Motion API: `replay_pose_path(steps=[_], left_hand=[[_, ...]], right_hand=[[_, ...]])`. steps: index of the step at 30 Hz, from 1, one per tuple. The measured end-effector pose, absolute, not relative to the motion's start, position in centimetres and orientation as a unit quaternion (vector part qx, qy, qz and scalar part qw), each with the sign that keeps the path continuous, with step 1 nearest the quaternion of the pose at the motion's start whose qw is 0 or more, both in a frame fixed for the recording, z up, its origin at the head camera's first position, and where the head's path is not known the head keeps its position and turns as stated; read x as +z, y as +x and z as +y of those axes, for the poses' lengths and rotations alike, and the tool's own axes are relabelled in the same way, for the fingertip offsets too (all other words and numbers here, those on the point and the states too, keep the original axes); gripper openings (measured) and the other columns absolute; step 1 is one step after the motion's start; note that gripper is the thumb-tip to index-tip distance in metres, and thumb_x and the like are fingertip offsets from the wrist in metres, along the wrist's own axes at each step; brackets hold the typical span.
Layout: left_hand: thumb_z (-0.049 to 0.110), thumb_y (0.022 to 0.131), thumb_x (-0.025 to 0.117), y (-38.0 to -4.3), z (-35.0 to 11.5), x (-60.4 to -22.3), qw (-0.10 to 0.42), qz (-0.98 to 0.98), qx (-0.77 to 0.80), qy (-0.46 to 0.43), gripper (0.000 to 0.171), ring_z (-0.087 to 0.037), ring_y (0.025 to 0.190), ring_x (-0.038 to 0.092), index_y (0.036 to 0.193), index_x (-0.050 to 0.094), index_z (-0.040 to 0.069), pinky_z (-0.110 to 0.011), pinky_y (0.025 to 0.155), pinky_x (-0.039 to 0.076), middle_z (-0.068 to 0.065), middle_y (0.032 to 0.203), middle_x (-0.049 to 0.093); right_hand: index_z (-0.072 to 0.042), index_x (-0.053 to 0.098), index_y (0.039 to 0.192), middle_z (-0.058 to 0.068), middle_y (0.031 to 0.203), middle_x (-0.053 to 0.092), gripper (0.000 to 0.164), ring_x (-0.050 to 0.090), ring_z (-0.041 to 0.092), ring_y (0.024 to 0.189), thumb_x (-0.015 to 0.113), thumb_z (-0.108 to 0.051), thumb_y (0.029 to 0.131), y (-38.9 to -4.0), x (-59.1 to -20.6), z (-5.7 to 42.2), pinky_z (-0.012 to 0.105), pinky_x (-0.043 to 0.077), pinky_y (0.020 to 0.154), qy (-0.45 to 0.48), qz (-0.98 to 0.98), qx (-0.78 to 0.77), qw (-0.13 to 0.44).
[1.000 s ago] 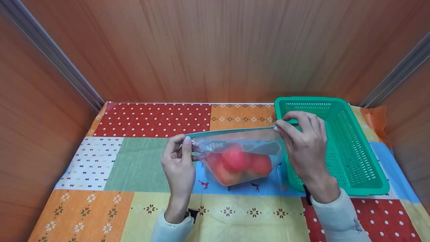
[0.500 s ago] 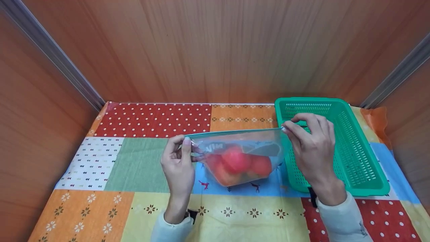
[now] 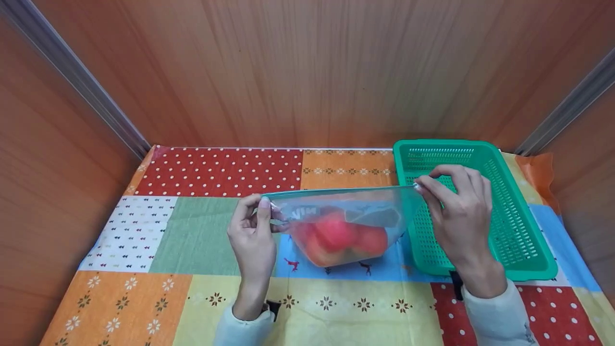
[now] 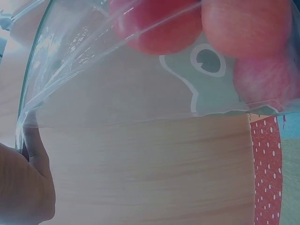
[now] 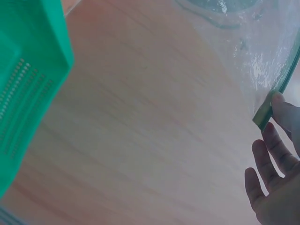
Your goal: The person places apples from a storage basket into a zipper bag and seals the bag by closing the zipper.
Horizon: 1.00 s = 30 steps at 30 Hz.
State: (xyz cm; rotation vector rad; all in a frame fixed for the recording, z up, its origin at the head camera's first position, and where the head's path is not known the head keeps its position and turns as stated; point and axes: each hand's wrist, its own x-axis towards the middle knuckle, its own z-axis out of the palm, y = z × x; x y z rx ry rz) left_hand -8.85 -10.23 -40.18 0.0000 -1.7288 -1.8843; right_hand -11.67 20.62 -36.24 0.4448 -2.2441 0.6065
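A clear zip bag (image 3: pixel 370 211) with a green zip edge hangs between my hands, its top edge stretched taut. Several red apples (image 3: pixel 331 233) lie in its bottom, seen through the plastic and close up in the left wrist view. My left hand (image 3: pixel 254 235) grips the bag's upper left corner, thumb in front. At the other end of the zip, my right hand (image 3: pixel 461 216) pinches the edge between thumb and forefinger. In the right wrist view, the green end of the zip (image 5: pixel 265 112) shows at those fingertips, with the other fingers apart from the bag.
A green plastic basket (image 3: pixel 528 250) stands on the right, partly behind my right hand. The patchwork tablecloth (image 3: pixel 206 230) covers the table. Wooden panels (image 3: pixel 307 72) rise at the back and sides. Something orange (image 3: pixel 540 178) lies beyond the basket at the right edge.
My right hand has slid rightward along the bag's top edge to its right end, now over the basket. The left hand has stayed at its corner, shifting only slightly left.
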Motion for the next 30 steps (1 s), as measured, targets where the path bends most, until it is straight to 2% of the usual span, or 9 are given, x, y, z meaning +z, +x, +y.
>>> replay_pose_path(steps=[13, 22, 30], left_hand=[[0.004, 0.107, 0.059, -8.8, -10.6, -40.4, 0.292, -0.650, -0.701, -0.001, 0.014, -0.015, 0.070, 0.070, 0.112, 0.063, -0.008, -0.027, 0.064, 0.063, -0.011, 0.085, 0.065], [0.001, 0.106, 0.059, -8.9, -10.9, -40.8, 0.296, -0.662, -0.689, -0.013, 0.013, -0.015, 0.069, 0.069, 0.111, 0.063, -0.010, -0.029, 0.063, 0.063, -0.015, 0.081, 0.065], [0.002, 0.106, 0.060, -8.7, -11.3, -41.1, 0.287, -0.670, -0.685, -0.021, 0.012, -0.014, 0.068, 0.068, 0.109, 0.064, -0.009, -0.029, 0.062, 0.063, -0.012, 0.082, 0.065]], right_hand=[[-0.004, 0.081, 0.112, 0.017, 0.113, 0.066, 0.028, 0.057, 0.038, 0.109, 0.087, -0.008, 0.085, -11.3, -36.4, 21.2, 0.054, 0.041, 0.097, 0.164, -0.878, 0.245, 0.377], [-0.005, 0.081, 0.112, 0.017, 0.113, 0.067, 0.027, 0.058, 0.038, 0.109, 0.083, -0.023, 0.092, -10.6, -36.4, 21.6, 0.054, 0.040, 0.098, 0.168, -0.874, 0.253, 0.379], [-0.004, 0.081, 0.112, 0.018, 0.114, 0.067, 0.038, 0.059, 0.039, 0.109, 0.092, -0.001, 0.076, -9.8, -36.7, 21.8, 0.055, 0.041, 0.097, 0.166, -0.883, 0.241, 0.368]])
